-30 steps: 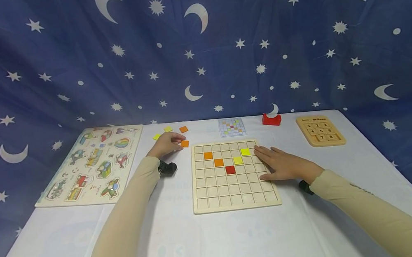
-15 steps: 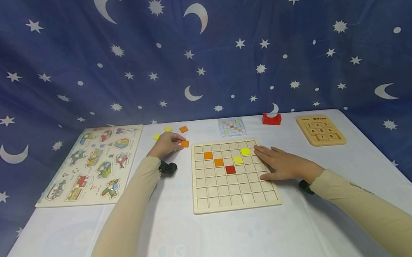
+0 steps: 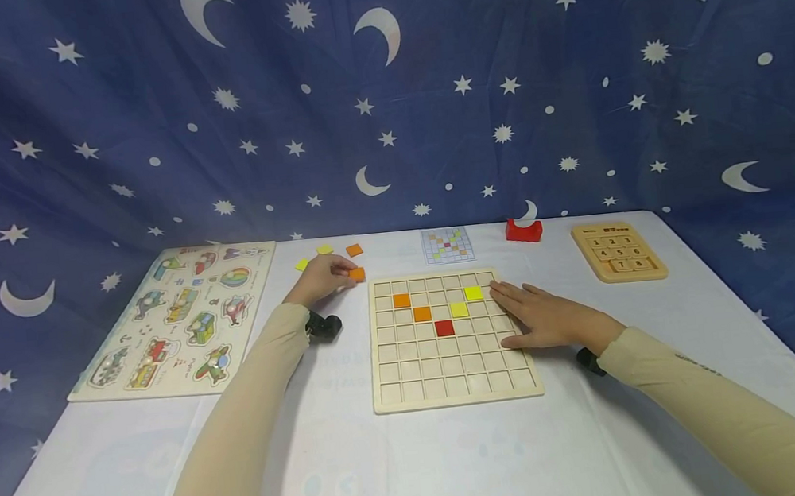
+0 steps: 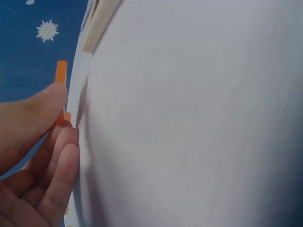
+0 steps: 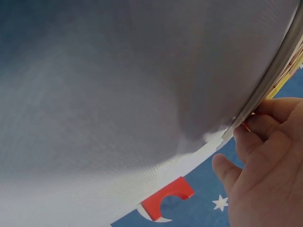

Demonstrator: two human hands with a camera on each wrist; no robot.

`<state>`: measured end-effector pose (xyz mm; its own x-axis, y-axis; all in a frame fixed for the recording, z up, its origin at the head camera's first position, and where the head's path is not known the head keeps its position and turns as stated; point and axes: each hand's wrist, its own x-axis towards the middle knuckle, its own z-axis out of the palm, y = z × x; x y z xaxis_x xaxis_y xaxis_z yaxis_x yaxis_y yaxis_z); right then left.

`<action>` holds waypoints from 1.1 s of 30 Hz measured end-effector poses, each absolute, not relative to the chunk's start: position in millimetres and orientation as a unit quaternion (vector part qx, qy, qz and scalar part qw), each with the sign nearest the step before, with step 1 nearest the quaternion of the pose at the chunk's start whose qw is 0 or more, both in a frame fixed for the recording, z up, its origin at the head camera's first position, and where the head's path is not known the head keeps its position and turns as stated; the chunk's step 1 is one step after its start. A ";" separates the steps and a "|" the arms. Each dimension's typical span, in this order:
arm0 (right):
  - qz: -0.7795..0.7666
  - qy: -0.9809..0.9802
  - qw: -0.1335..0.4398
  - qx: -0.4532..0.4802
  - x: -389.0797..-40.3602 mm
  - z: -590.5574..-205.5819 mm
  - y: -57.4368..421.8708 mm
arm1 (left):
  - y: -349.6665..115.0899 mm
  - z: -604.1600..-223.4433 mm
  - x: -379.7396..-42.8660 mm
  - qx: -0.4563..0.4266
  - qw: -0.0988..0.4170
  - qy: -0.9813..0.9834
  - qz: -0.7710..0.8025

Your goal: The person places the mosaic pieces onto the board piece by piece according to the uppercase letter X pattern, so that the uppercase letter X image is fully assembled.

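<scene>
My left hand point(image 3: 324, 279) pinches a square orange tile point(image 4: 61, 72) between thumb and fingers, left of the grid board's upper corner. In the left wrist view this tile is seen nearly edge-on, sticking up past the thumb. The wooden grid board point(image 3: 434, 389) lies flat in front of me. Set in its cells are two orange tiles point(image 3: 402, 301), one red tile point(image 3: 444, 328) and two yellow tiles point(image 3: 459, 310), forming a V. My right hand point(image 3: 546, 315) rests on the board's right edge with its fingers extended.
Two yellow tiles point(image 3: 324, 249) and an orange tile point(image 3: 354, 250) lie behind my left hand. A pattern card point(image 3: 448, 245) and a red holder point(image 3: 524, 231) stand behind the board. A picture puzzle point(image 3: 181, 317) lies left, a number puzzle point(image 3: 619, 252) right.
My left hand's fingers have come down onto the near orange tile and now pinch it, and it has shifted slightly. The right hand has stayed in place on the board's edge.
</scene>
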<state>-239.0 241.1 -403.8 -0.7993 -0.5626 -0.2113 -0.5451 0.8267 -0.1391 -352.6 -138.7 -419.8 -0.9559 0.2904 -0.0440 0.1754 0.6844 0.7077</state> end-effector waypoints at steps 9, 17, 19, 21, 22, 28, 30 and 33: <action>-0.032 0.948 0.131 -0.288 -238.8 -402.7 240.3 | -126.2 -408.7 -338.1 0.148 0.062 0.907 0.390; -0.032 0.948 0.125 -0.289 -239.2 -403.4 239.9 | -102.6 -396.5 -313.7 0.196 0.068 0.886 0.414; -0.033 0.948 0.125 -0.289 -239.2 -403.3 239.7 | -97.9 -394.1 -307.6 0.207 0.073 0.884 0.413; -0.032 0.949 0.125 -0.289 -239.3 -403.2 239.7 | -94.3 -392.1 -302.3 0.216 0.079 0.883 0.410; -0.032 0.949 0.125 -0.289 -239.4 -403.0 239.7 | -92.9 -391.4 -300.3 0.218 0.081 0.882 0.409; -0.030 0.949 0.125 -0.289 -239.9 -402.8 239.8 | -90.4 -392.7 -296.7 0.209 0.091 0.882 0.413; -0.029 0.948 0.125 -0.290 -239.8 -402.4 239.7 | -90.4 -395.2 -296.1 0.208 0.096 0.880 0.415; -0.029 0.948 0.126 -0.291 -239.5 -401.4 239.7 | -89.2 -397.8 -293.0 0.214 0.101 0.877 0.419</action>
<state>-239.5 239.7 -401.4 -0.7991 -0.5585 -0.2225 -0.5436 0.8293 -0.1294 -293.0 -89.2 -397.8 -0.8884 0.4590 0.0021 0.2903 0.5583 0.7772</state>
